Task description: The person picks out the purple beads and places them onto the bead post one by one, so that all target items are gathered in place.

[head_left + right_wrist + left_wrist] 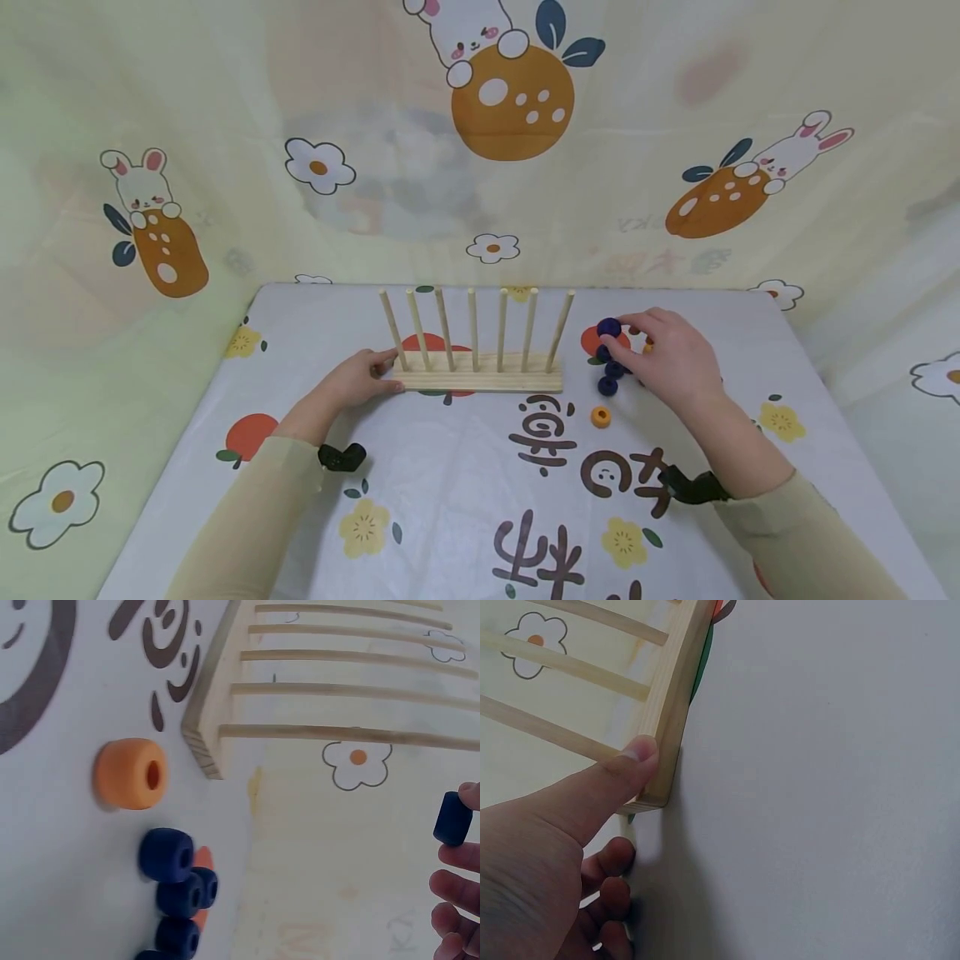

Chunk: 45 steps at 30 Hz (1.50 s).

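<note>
A wooden peg rack with several upright pegs stands on the table. At its left end, my left hand grips the base; in the left wrist view the thumb lies on the wood, and the other fingers curl beyond the end. To the right of the rack, my right hand pinches a dark blue bead between thumb and fingertips, raised off the table. Beneath it several more dark blue beads lie in a cluster. An orange bead rests closer to me.
Another orange bead is partly hidden behind my right hand. The table wears a white cloth printed with fruit, flowers and brown characters. Behind it hangs a pale curtain with rabbit prints.
</note>
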Tool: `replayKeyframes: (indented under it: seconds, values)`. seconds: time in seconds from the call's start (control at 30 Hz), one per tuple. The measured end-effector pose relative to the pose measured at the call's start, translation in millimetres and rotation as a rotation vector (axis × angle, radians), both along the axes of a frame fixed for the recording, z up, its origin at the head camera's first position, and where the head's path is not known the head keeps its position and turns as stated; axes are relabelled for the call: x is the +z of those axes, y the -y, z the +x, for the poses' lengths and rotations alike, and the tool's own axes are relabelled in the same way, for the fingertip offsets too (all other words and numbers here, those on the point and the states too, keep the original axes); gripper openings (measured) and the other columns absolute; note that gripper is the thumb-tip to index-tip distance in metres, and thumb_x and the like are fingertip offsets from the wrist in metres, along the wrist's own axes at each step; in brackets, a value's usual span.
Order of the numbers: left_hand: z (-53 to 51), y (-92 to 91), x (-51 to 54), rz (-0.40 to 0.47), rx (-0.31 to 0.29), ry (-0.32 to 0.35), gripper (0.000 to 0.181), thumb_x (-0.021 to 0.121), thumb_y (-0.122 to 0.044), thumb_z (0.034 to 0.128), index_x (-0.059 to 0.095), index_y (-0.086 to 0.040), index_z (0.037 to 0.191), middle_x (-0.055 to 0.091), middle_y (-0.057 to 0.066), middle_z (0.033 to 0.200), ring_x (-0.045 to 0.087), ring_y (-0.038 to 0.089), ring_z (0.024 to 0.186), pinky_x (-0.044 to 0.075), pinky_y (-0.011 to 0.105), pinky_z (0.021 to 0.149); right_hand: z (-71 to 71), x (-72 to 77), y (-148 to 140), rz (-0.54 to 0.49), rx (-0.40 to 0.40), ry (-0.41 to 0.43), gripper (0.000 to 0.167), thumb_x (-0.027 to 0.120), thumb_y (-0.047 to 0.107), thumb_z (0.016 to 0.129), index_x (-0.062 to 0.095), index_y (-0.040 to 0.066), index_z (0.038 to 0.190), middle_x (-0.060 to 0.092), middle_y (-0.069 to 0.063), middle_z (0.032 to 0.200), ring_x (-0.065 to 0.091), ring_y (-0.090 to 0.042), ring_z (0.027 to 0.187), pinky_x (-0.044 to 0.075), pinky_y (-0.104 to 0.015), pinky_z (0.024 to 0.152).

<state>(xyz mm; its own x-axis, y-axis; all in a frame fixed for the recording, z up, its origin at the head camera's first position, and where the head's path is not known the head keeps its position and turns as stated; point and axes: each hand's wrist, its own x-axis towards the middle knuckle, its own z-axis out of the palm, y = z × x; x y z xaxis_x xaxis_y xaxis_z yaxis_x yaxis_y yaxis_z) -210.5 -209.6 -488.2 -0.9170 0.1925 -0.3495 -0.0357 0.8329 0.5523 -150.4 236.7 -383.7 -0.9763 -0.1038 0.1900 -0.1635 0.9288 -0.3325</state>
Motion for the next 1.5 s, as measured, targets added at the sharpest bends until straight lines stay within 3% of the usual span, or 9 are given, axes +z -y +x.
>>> replayKeyframes:
  seconds: [0.2, 0.73, 1.07, 1.5]
  values:
    - [-2.8, 3.0, -4.8, -0.002, -0.003, -0.009, 0.082, 0.080, -0.042, 0.0827, 0.041, -0.021, 0.152, 0.051, 0.009, 0.107, 0.047, 0.025, 0.099, 0.042, 0.040, 0.083, -3.8, 12.5, 5, -0.018, 0.014, -0.023, 0.053, 0.064, 0.050, 0.093, 0.067, 0.006, 0.123, 0.064, -0.015, 0.111, 0.058, -0.032, 0.096, 0.049, -0.049, 0.077]
    - [-2.6, 1.6, -3.4, -0.013, -0.010, -0.011, 0.082, 0.079, -0.042, 0.0834, 0.041, -0.020, 0.152, 0.051, 0.009, 0.107, 0.047, 0.025, 0.098, 0.042, 0.040, 0.082, -7.6, 42.0, 22, -0.058, 0.052, -0.167, 0.042, 0.070, 0.043, 0.091, 0.071, 0.009, 0.116, 0.067, -0.009, 0.104, 0.059, -0.027, 0.091, 0.048, -0.045, 0.072]
    - [-3.0, 2.4, -2.7, -0.020, -0.003, -0.002, 0.082, 0.080, -0.040, 0.0828, 0.041, -0.021, 0.152, 0.051, 0.010, 0.106, 0.048, 0.025, 0.098, 0.043, 0.040, 0.082, -8.7, 57.3, 32, -0.052, 0.066, -0.134, 0.046, 0.068, 0.046, 0.091, 0.070, 0.010, 0.119, 0.066, -0.008, 0.107, 0.058, -0.027, 0.096, 0.048, -0.045, 0.077]
    - [-1.8, 1.8, -1.5, -0.001, -0.001, -0.010, 0.082, 0.081, -0.040, 0.0823, 0.042, -0.021, 0.152, 0.051, 0.010, 0.105, 0.047, 0.025, 0.098, 0.042, 0.040, 0.082, -14.2, 56.1, 40, -0.047, 0.069, -0.108, 0.047, 0.066, 0.047, 0.092, 0.069, 0.010, 0.121, 0.066, -0.010, 0.108, 0.059, -0.029, 0.097, 0.049, -0.046, 0.080]
